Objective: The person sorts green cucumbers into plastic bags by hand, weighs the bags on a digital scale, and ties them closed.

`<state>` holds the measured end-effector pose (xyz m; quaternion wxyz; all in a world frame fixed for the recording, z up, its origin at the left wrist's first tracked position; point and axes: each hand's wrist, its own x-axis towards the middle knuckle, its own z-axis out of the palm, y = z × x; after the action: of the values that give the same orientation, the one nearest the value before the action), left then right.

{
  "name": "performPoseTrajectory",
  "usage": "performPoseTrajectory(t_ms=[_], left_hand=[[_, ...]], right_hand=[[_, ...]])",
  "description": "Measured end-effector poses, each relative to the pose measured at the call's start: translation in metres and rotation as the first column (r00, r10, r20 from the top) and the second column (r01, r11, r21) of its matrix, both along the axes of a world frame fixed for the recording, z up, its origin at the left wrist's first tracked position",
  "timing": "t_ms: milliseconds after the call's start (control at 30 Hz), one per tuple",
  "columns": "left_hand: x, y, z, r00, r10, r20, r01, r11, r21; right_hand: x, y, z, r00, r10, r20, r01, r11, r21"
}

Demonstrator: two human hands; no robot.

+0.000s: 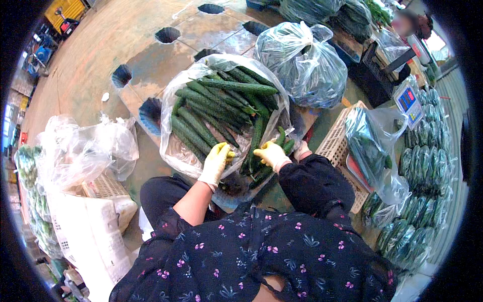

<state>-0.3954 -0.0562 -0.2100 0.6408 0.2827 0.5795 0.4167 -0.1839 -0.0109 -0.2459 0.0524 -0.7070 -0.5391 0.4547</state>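
A large clear plastic bag [166,124] stands with its mouth spread wide on a worn pallet, full of dark green cucumbers [215,104]. My left hand [216,160], in a pale yellow glove, is at the bag's near edge, its fingertips pinched together by a small yellow bit, perhaps a cucumber's blossom end; what it grips is unclear. My right hand [271,154], gloved alike, has its fingers curled beside a long cucumber [259,130] at the bag's right side; whether it holds anything is hidden. More cucumbers [264,174] lie at the near right rim, under and beside my right hand.
A tied plastic bag [302,68] stands behind at the right. Right of me are a plastic crate [337,124], a scale display [408,102], a bag of cucumbers [368,147] and rows of wrapped cucumbers [422,170]. Crumpled plastic bags [86,147] lie left. The pallet [145,75] has round holes.
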Motion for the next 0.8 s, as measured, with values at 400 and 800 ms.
performPoseTrajectory(t_ms=[400,800], left_hand=[[0.002,0.001,0.015,0.998,0.014,0.059,-0.015,1.0,0.019],[0.036,0.006,0.02,0.985,-0.141,0.102,0.141,0.99,0.01]], right_hand=[[-0.001,-0.009,-0.001,0.675,-0.311,-0.669,-0.014,0.902,-0.432],[0.067,-0.068,0.102,0.291,0.046,-0.956,-0.106,0.994,0.015]])
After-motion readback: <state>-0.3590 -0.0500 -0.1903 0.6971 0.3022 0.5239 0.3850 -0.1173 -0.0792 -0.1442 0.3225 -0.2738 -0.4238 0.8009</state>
